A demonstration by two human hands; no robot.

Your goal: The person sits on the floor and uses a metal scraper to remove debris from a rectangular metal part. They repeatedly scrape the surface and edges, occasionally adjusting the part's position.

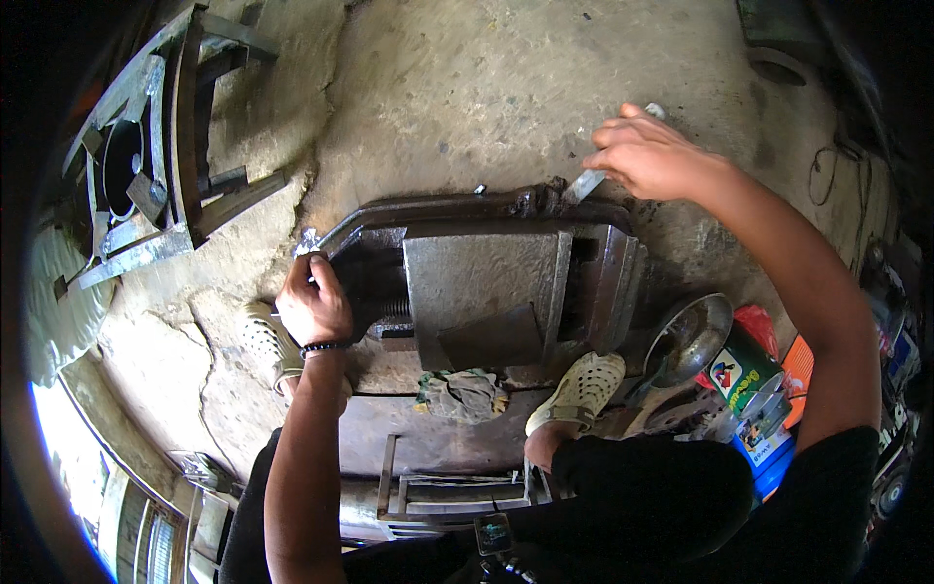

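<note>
The right hand grips a flat, pale tool, its tip by a dark lump on a long bent metal bar. The left hand curls at the bar's left end. Below both grips sits a big metal vise; below the right one, a metal bowl.

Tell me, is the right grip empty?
No, the right grip is closed around a pale, flat, narrow tool, whose lower end points toward the long, dark, bent metal bar.
</note>
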